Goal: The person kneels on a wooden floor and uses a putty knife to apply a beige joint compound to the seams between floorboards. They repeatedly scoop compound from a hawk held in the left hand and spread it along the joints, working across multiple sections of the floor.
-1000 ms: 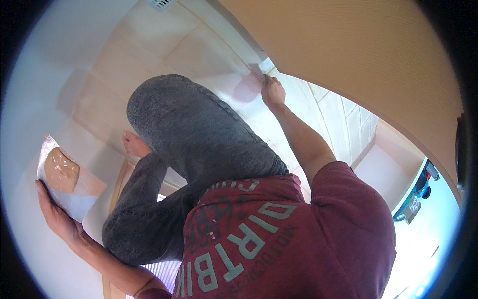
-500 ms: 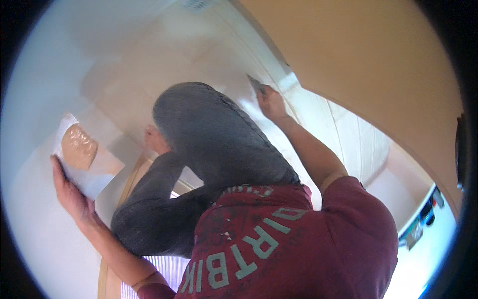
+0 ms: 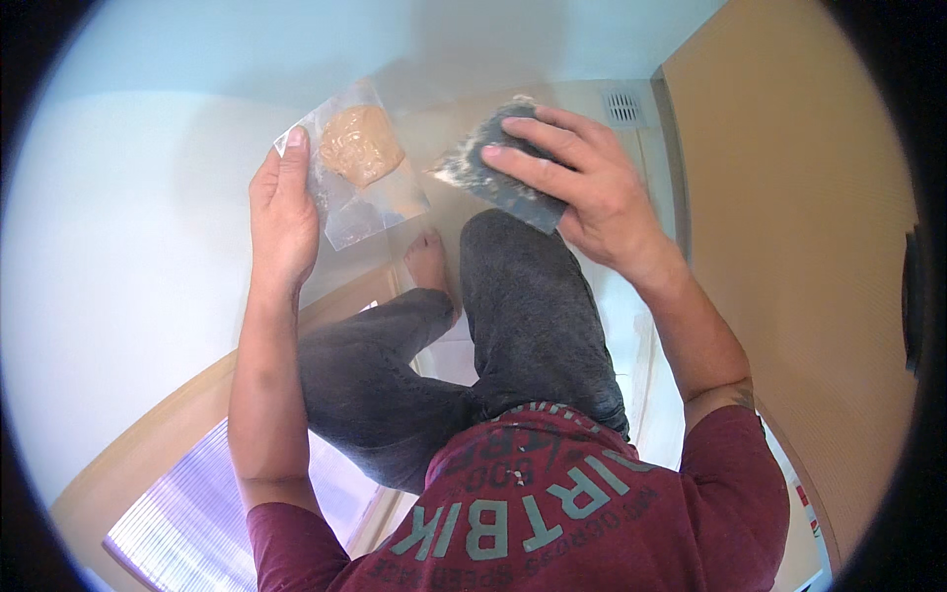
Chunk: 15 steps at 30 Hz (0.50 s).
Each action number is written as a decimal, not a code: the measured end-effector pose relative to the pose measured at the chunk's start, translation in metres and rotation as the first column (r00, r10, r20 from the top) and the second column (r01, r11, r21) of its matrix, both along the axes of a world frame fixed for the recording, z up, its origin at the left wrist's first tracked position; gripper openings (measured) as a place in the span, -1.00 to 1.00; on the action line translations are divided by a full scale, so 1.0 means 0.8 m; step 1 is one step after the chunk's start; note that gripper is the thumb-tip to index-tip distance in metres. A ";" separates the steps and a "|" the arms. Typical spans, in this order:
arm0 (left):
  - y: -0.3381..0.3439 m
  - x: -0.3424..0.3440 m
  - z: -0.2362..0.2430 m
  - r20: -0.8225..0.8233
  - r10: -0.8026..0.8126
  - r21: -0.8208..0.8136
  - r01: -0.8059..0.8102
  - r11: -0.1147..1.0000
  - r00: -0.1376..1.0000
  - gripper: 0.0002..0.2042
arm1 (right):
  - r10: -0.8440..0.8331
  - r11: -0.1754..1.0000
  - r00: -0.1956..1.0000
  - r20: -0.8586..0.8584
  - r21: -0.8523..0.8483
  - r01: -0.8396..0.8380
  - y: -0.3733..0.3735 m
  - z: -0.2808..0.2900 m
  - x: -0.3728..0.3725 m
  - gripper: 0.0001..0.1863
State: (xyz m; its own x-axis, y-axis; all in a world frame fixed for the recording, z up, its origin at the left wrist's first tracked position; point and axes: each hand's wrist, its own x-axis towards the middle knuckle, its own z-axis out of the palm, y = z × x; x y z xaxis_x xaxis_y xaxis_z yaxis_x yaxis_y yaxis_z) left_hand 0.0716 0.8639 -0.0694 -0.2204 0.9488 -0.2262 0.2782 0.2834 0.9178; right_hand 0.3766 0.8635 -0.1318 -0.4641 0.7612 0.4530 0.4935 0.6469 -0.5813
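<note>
My left hand [image 3: 281,222] grips a clear, flat plastic plate [image 3: 347,225] by its left edge, thumb on top. A thick mound of tan filler paste [image 3: 361,146] sits on the plate. My right hand [image 3: 604,192] is closed around a dark, flat spreader [image 3: 528,200], with fingers stretched over its upper face. Pale, crumbly residue coats the spreader's far and left edges. The spreader is just right of the plate, with a small gap between them.
A pale wall [image 3: 128,227] curves along the left and far side. A small white vent grille [image 3: 623,107] is at the far right, beside a large tan panel [image 3: 789,257]. Below on the left is a wooden frame [image 3: 163,424] around a ribbed, bright pane [image 3: 212,493]. My bent legs [image 3: 533,316] fill the middle.
My right hand has lifted the spreader from the pale surface at the right and brought it beside the plate. My left hand has carried the plate up and rightward.
</note>
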 end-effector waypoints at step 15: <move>-0.070 -0.080 0.017 0.133 0.353 0.297 -0.377 0.877 0.926 -0.53 | -0.570 0.440 0.810 -0.137 -0.884 0.160 0.001 -0.264 0.013 -0.70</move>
